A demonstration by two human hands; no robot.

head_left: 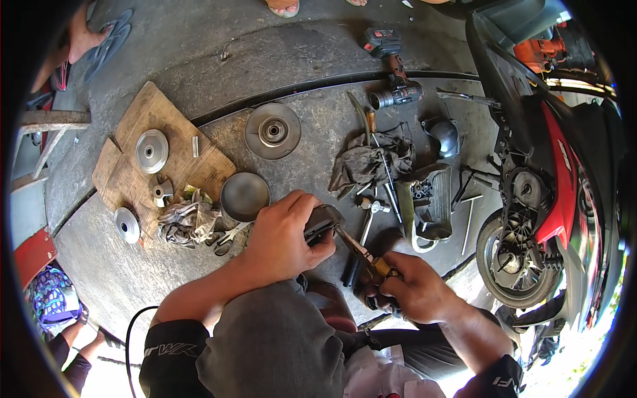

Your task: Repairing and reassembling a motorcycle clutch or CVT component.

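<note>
My left hand [286, 237] grips a dark metal scooter part [323, 221] above my knee. My right hand [415, 290] holds a pair of pliers [361, 252] with yellowish handles. The pliers' jaws reach up and left into the dark part. Both hands work over the concrete floor [312, 126], just in front of my grey trouser leg [272, 338].
A wooden board [174, 136] at left carries round metal pulley parts. A large disc [273, 131], a dark bowl-shaped cover [245, 196], rags [370, 161], a cordless impact wrench [396, 78] and loose tools lie around. A red scooter [551, 199] with its rear wheel [514, 262] stands at right. Other people's feet show at the top.
</note>
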